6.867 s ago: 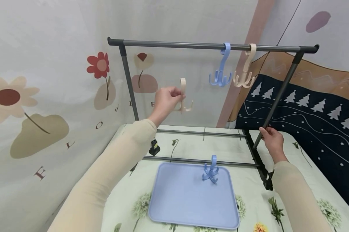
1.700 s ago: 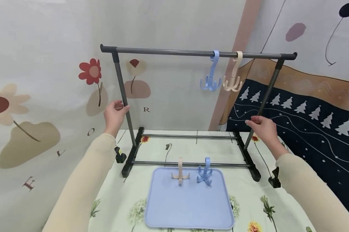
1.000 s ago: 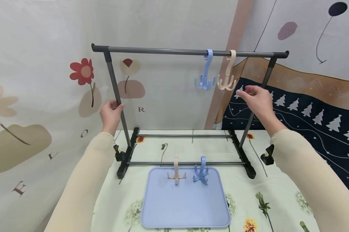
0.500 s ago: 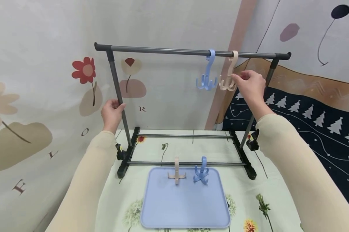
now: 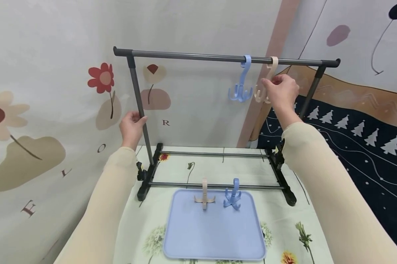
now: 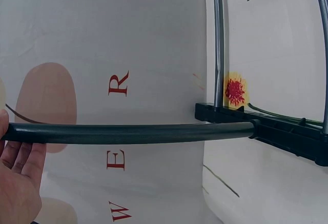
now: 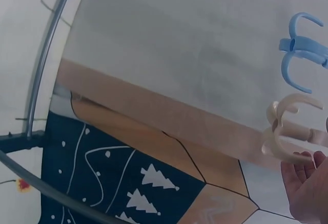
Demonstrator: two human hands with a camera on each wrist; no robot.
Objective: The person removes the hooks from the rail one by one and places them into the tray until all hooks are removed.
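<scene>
Rack (image 5: 225, 58) stands on the table w/ its top bar above both hands. Blue tray (image 5: 215, 227) lies in front of the rack, well below the fingers, w/ a beige hook (image 5: 204, 195) and a blue hook (image 5: 232, 198) on its far edge. Left hand (image 5: 131, 126) grips the left post, fingers curled round it. Right hand (image 5: 281, 91) pinches the hanging beige hook (image 5: 270, 73) on the bar; hanging blue hook (image 5: 241, 82) is just left of those fingers.

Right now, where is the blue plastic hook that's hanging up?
In the head view the blue plastic hook hangs on the grey top rail, right of middle, just left of the beige plastic hook that the right hand holds.
</scene>
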